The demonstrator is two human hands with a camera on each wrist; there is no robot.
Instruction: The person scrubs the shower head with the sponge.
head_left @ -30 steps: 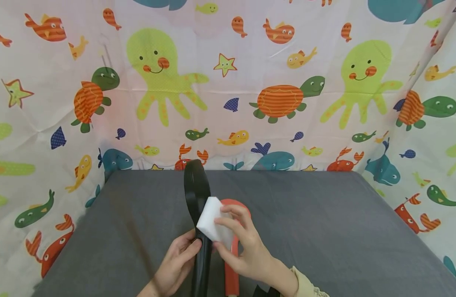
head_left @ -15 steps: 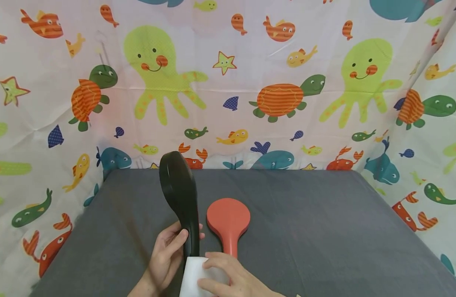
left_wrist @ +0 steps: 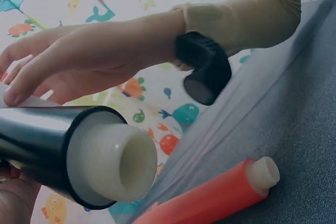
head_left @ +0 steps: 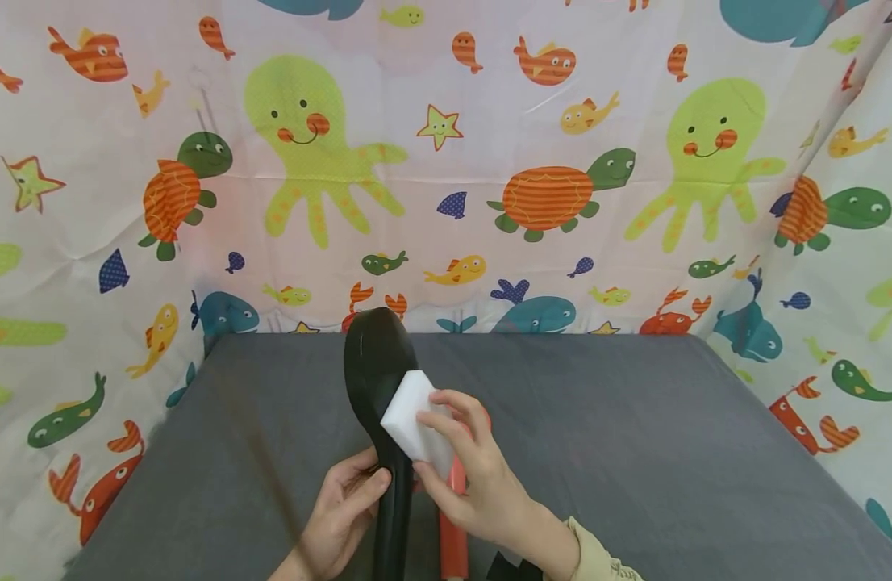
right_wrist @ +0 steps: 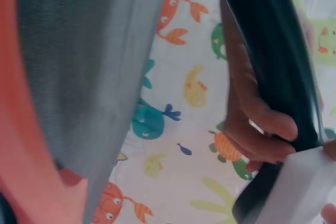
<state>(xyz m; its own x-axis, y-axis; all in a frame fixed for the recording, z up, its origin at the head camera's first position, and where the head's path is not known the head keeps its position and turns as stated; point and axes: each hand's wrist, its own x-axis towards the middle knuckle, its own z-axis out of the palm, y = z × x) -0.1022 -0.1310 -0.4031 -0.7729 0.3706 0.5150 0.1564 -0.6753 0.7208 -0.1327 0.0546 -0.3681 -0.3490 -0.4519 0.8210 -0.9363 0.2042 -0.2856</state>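
A black handheld shower head [head_left: 373,359] stands upright, raised over the table, its head uppermost. My left hand [head_left: 350,504] grips its handle from the left, thumb across the front; in the right wrist view the fingers of this left hand [right_wrist: 257,119] wrap the handle. Between the fingertips and thumb of my right hand [head_left: 482,476] is a white sponge block [head_left: 413,420], pressed against the neck just below the head. A red handheld shower head [head_left: 453,545] lies behind that hand, its round head mostly hidden. The left wrist view shows the black handle's white hollow end [left_wrist: 131,163].
Grey cloth covers the table [head_left: 635,436]. A white curtain [head_left: 446,81] printed with sea animals hangs along the back and both sides. A black band with a camera [left_wrist: 205,72] sits on the right wrist.
The sponge went down the black handle half a second ago and is now back up by the neck. The black shower head has tilted left, then returned nearly upright. The red one has stayed put.
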